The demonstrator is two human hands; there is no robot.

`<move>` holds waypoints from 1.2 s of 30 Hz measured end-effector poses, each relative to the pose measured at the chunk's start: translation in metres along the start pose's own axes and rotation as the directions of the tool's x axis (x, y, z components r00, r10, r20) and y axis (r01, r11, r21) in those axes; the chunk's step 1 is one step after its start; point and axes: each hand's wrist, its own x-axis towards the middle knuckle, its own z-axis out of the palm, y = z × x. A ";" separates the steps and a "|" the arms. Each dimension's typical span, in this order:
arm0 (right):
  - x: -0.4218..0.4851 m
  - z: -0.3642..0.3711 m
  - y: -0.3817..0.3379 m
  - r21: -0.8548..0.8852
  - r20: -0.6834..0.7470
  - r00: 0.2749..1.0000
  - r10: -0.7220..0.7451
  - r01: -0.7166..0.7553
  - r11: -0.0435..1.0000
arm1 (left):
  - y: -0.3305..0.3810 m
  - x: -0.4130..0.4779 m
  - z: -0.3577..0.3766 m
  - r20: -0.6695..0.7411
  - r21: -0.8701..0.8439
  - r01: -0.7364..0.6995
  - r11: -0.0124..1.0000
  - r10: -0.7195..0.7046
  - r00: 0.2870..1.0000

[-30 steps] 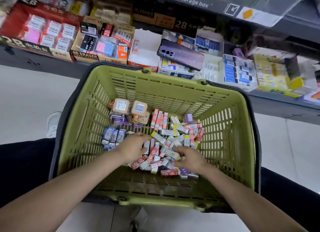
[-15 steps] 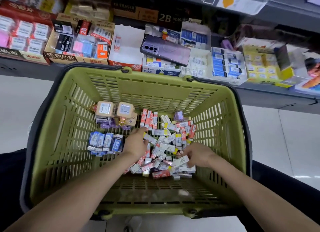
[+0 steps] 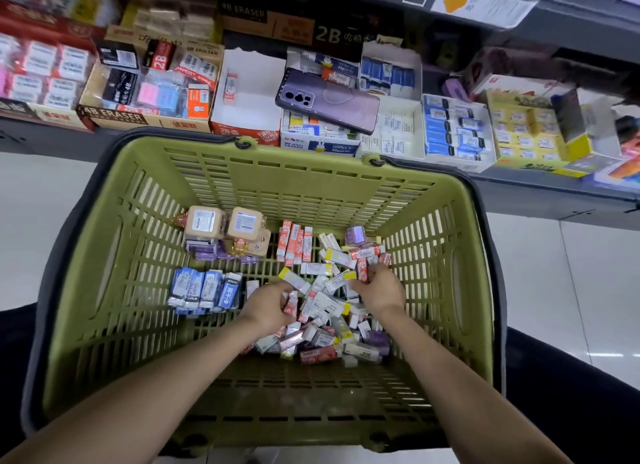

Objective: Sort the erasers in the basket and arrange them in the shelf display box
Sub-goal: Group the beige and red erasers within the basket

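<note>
A green plastic basket sits in front of me, holding a loose heap of small erasers in red, white, yellow and purple wrappers. Blue-wrapped erasers lie lined up at the basket's left, and red ones stand in a row near the back. My left hand is in the heap, fingers curled round red-wrapped erasers. My right hand pinches red erasers at the heap's right side. A nearly bare white display box with a red front stands on the shelf behind the basket.
Two tan square packs rest on purple ones at the basket's back left. The shelf carries several eraser boxes, one marked 4B ERASER. A purple phone lies across the boxes. White floor shows on both sides.
My right hand has moved up and to the right, from the near side of the heap to its far right edge. My left hand stays in the heap's left part.
</note>
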 end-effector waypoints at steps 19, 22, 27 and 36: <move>0.023 0.041 -0.086 0.155 0.050 0.986 -0.157 0.147 0.977 | 0.016 -0.014 -0.023 -0.240 -0.534 -0.028 0.845 -0.120 0.963; 0.015 0.035 -0.081 0.263 0.057 0.983 -0.176 0.155 0.952 | 0.017 -0.015 -0.024 -0.293 -0.524 -0.076 0.848 -0.096 0.951; -0.015 0.003 -0.066 0.522 0.447 0.848 -0.286 0.013 0.853 | 0.020 -0.012 -0.024 -0.358 -0.466 -0.176 0.867 -0.003 0.934; 0.020 0.013 -0.068 0.361 0.071 0.987 -0.142 0.108 0.926 | 0.019 -0.013 -0.034 -0.402 -0.213 -0.221 0.952 0.121 0.908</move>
